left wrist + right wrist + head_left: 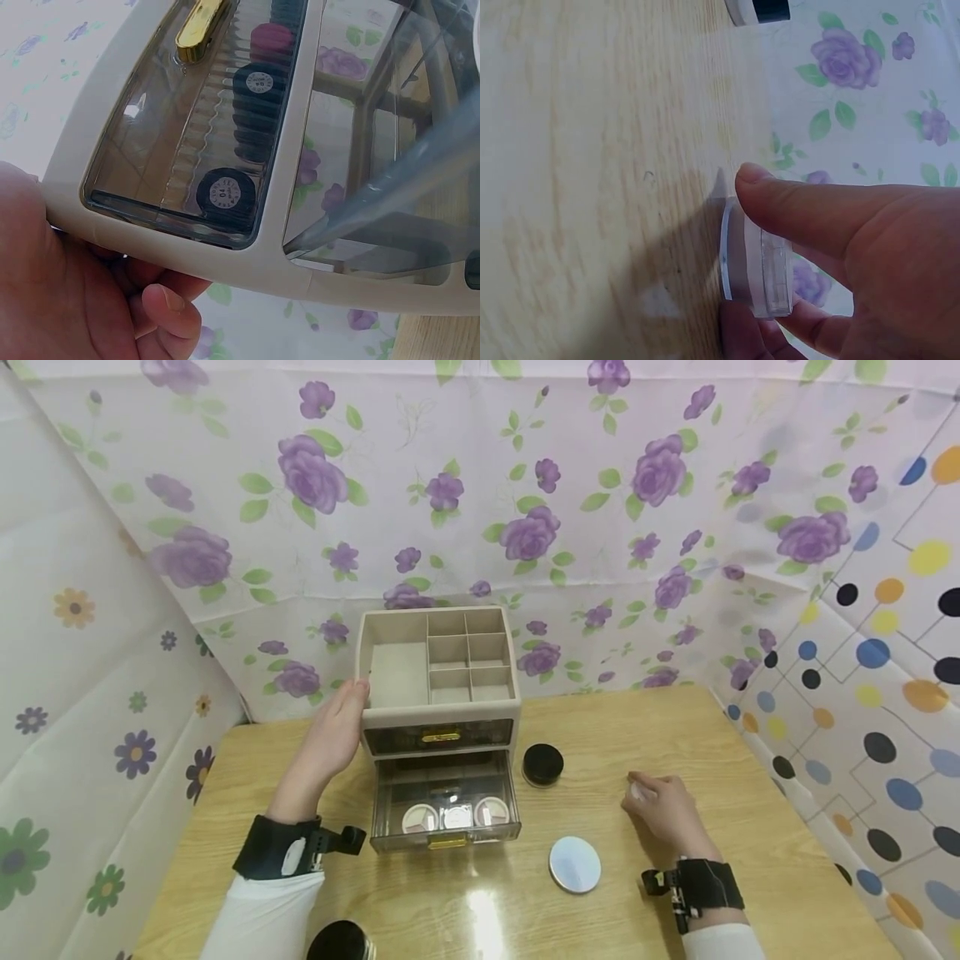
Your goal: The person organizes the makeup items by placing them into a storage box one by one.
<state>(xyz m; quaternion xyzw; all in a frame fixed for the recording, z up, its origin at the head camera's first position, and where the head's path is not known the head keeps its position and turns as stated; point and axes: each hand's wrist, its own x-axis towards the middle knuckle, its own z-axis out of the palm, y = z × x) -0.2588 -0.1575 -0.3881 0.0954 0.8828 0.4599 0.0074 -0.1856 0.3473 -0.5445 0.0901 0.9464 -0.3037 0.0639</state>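
Note:
A beige cosmetics organizer (408,718) stands against the flowered cloth, with its lower clear drawer (480,837) pulled out. Several round compacts lie in a row inside, such as a pink-and-white one (420,818) at the left. My left hand (330,743) grips the organizer's left side wall. In the left wrist view, its fingers (169,307) curl beside the wall. On the right of the table, my right hand (666,814) pinches a small round compact (757,262) with a clear lid. It is on edge, close to the wood; whether it touches is hard to tell.
A black-lidded jar (543,763) stands right of the open drawer. In front lies a silvery round disc (575,864). Another black-lidded jar (339,942) is near the front edge. The upper drawer (397,739) is closed, with dark round items (225,196) inside.

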